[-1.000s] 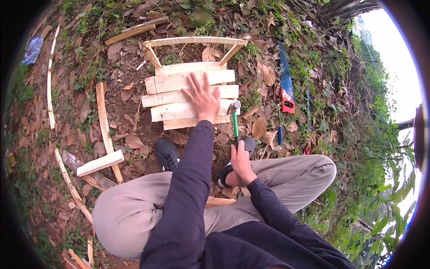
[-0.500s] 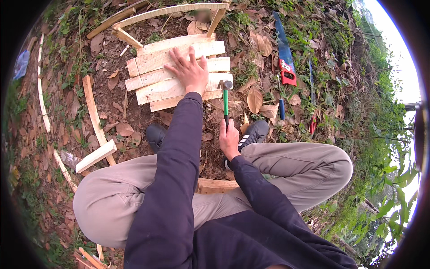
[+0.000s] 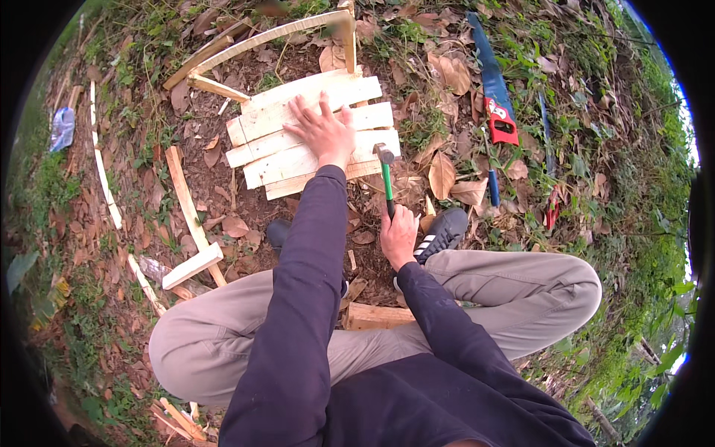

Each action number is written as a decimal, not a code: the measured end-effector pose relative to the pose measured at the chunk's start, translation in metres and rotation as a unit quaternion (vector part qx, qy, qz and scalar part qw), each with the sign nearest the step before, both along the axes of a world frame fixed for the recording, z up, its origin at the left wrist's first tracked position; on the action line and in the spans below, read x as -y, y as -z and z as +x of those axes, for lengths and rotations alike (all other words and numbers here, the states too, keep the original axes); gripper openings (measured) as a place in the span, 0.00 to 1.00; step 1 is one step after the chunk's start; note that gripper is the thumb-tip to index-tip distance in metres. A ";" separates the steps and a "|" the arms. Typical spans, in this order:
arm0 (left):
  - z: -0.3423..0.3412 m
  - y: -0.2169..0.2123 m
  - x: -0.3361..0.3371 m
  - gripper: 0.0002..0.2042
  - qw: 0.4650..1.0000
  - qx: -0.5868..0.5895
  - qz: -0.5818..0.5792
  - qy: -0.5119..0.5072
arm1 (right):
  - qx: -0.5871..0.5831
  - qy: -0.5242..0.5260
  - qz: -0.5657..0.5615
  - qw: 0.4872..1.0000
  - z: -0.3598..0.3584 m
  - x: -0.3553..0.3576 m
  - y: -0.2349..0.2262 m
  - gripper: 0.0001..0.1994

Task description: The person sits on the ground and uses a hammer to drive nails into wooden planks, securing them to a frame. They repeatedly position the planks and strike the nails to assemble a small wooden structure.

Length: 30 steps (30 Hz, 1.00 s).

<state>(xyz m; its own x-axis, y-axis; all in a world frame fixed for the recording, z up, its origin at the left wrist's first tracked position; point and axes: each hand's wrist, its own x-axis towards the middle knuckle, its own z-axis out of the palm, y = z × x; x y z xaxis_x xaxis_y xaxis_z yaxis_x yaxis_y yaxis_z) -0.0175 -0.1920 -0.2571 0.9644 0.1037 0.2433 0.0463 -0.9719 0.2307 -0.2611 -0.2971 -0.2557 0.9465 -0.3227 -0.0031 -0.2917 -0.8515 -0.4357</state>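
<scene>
My left hand (image 3: 328, 136) lies with fingers spread on a row of pale wooden slats (image 3: 272, 155), pressing on their upper middle. Those slats sit side by side as a flat panel, joined at the far side to a wooden frame (image 3: 275, 39) with legs standing up. In my right hand (image 3: 400, 229) is a hammer (image 3: 386, 179) with a green and black handle, the fingers wrapped round its lower end. The hammer's metal head is at the right end of the nearer slats; I cannot tell whether it touches them.
To the right lie a saw (image 3: 500, 121) with a red handle, a blue-handled tool (image 3: 493, 186) and another red-handled tool (image 3: 551, 208). Wooden strips (image 3: 186, 201) and a short block (image 3: 192, 266) rest on leafy ground at left. A clear plastic bottle (image 3: 62, 128) lies farther left.
The whole scene has shifted slightly right and down in the view. The hammer now leans a little more to the left. My left hand keeps its place on the slats.
</scene>
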 end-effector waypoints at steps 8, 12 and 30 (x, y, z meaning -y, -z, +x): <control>0.010 -0.008 -0.008 0.28 0.997 -0.072 0.002 0.021 | -0.191 -0.048 0.082 0.977 0.032 0.023 -0.155 0.17; 0.006 -0.006 0.009 0.27 1.000 -0.013 0.009 -0.026 | -0.204 -0.077 0.075 0.973 0.041 0.030 -0.152 0.19; -0.010 -0.001 0.012 0.26 0.998 0.017 -0.061 -0.031 | -0.060 0.008 0.114 0.992 -0.028 0.002 -0.006 0.09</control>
<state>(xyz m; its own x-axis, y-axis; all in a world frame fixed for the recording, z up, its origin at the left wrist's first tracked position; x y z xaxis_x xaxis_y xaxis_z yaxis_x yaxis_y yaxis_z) -0.0271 -0.2044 -0.2563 0.9466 0.1942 0.2575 0.0962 -0.9320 0.3494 -0.2889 -0.2988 -0.2496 0.9300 -0.3151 -0.1893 -0.3650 -0.7305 -0.5771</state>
